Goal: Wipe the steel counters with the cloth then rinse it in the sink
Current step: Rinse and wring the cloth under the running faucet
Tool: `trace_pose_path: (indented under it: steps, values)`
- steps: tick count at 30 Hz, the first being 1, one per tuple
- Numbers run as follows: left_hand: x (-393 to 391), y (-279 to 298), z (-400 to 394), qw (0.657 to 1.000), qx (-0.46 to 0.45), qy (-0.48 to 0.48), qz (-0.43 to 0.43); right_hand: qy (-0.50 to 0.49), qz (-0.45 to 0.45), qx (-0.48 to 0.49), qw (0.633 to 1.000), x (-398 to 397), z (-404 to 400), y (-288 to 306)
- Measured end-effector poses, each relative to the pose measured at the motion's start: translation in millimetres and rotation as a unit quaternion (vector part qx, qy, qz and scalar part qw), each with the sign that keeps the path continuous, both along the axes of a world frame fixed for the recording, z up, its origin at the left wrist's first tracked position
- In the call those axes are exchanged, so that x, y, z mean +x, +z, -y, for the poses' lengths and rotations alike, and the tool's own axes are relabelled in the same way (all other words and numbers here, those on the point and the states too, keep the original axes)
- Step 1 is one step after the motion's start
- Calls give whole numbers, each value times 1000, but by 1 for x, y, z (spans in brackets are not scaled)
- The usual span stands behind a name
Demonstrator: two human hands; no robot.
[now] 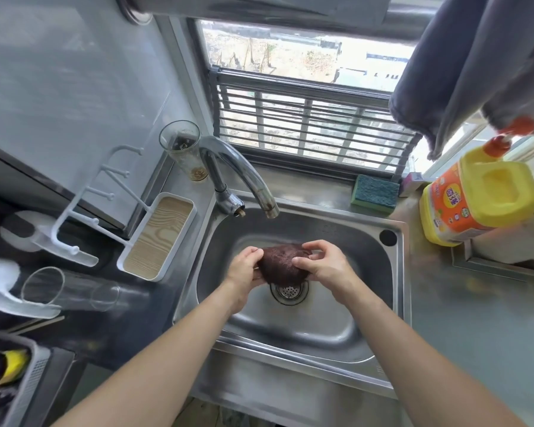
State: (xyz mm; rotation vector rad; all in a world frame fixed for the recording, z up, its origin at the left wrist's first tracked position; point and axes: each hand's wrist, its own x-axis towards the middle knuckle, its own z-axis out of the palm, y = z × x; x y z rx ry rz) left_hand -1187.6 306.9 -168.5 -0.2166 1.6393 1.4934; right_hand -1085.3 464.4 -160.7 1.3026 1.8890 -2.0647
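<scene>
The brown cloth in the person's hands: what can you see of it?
The brown cloth is dark, nubbly and bunched into a rounded wad. It hangs inside the steel sink, just above the drain strainer and below the faucet spout. The left hand grips one side, the right hand the other. No running water shows.

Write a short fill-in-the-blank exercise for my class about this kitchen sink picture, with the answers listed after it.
1. Both hands hold a dark brown ____ over the sink.
2. The cloth is bunched right above the ____.
3. No ____ runs from the tap.
4. The sponge behind the sink is blue on top and ____ below.

Missing words: cloth; drain; water; green
</scene>
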Motion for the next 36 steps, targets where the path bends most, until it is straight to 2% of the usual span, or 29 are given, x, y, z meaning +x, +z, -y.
trace_pose_path:
  steps: [2,4,6,8,10,12,14,17,19,22,25,27,29,33,36]
  values:
    - [-2,0,2,995,21,1,93,2,-20,-27,999,0,0,2]
    - [-2,1,4,983,29,-71,167,-22,-71,-73,995,-1,1,3]
    - [-2,2,6,978,35,-129,163,-47,-114,-128,984,0,2,8]
    - [-5,-1,9,984,65,-100,129,-53,-130,-170,976,3,1,10]
    - [-9,-3,14,987,103,-54,107,-36,-110,-171,978,7,-1,12]
    - [-13,-4,20,989,105,-55,93,-25,-94,-164,982,9,-5,12]
    - [-14,0,26,984,70,-127,106,-26,-100,-150,983,10,-9,11]
    - [-18,6,31,938,26,-296,176,-7,-117,-97,988,12,-12,8]
    - [-24,8,32,929,14,-322,179,1,-126,-65,990,13,-10,5]
    - [-30,7,30,950,-11,-285,127,-7,-135,-51,989,14,-4,4]
    - [-35,-5,31,988,-60,-132,62,-24,-136,-33,990,14,-2,6]
    - [-43,-14,37,994,-81,-48,49,-48,-131,-27,990,14,-5,7]
    - [-50,-19,43,995,-96,-27,23,-51,-113,-5,992,15,-9,7]
    - [-54,-16,49,986,-117,-42,-111,-72,-36,85,993,14,-15,4]
    - [-57,-13,48,994,-61,-22,-91,-90,8,157,983,13,-19,-2]
